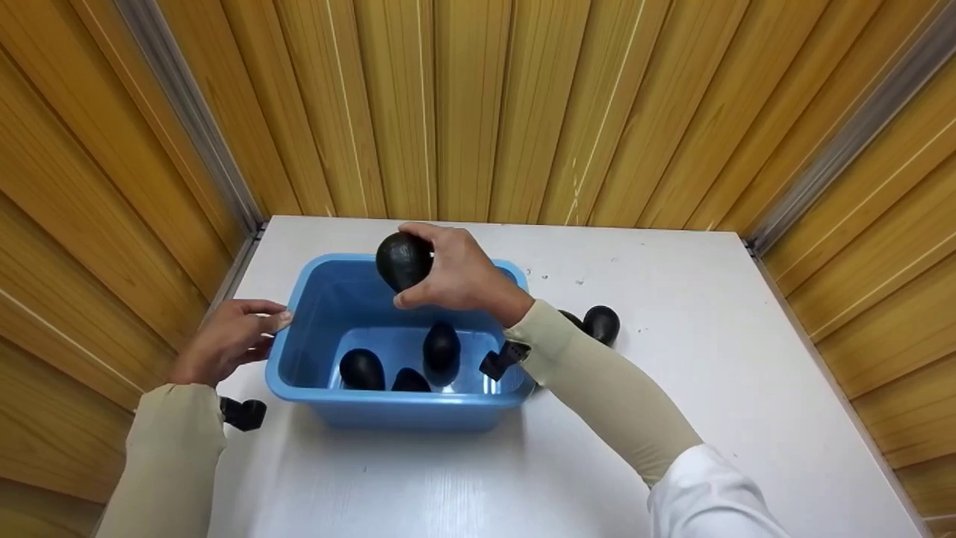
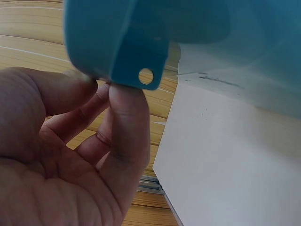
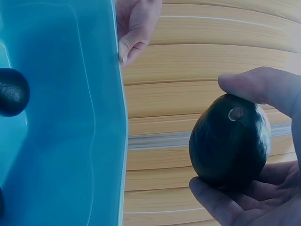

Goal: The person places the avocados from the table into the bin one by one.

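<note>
My right hand (image 1: pixel 463 273) holds a dark avocado (image 1: pixel 403 260) between thumb and fingers, up over the far side of a blue plastic bin (image 1: pixel 403 415). In the right wrist view the stem scar of the held avocado (image 3: pixel 230 141) faces the camera. At the bin's left side, my left hand (image 1: pixel 233 336) pinches the rim with thumb and fingertips, close to a tab with a hole (image 2: pixel 146 75). Inside the bin lie several avocados, one near the left (image 1: pixel 363 369), one at the middle (image 1: pixel 441 345) and one partly hidden by the front rim (image 1: pixel 411 380).
To the right of the bin, more avocados (image 1: pixel 602 324) lie on the white table (image 1: pixel 717 359), partly hidden behind my right forearm. Wood-look panel walls (image 1: pixel 478 112) enclose the table at the back and both sides.
</note>
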The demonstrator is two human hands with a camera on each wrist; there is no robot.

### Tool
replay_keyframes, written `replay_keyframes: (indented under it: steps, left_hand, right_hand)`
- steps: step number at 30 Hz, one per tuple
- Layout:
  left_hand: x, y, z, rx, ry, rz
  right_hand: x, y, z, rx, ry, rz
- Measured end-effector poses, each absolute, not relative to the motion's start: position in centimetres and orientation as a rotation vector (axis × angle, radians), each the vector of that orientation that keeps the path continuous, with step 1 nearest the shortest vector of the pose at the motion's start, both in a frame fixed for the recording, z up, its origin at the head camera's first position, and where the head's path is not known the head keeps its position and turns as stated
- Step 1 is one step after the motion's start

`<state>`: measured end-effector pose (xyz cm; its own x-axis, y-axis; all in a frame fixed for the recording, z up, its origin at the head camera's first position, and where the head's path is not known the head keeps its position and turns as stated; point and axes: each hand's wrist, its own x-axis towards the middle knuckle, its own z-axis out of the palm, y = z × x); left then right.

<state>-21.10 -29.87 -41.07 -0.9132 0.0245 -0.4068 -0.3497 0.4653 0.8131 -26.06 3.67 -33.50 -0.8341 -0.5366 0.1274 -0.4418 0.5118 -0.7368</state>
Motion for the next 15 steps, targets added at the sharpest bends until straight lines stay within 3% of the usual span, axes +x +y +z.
replay_keyframes:
  steps: [15]
  left_hand:
    - [-21.0, -29.7, -41.0, -0.313, 2.334, 1.446]
  right_hand:
    - [-27.4, 0.8, -33.8, -0.845, 2.587, -1.183]
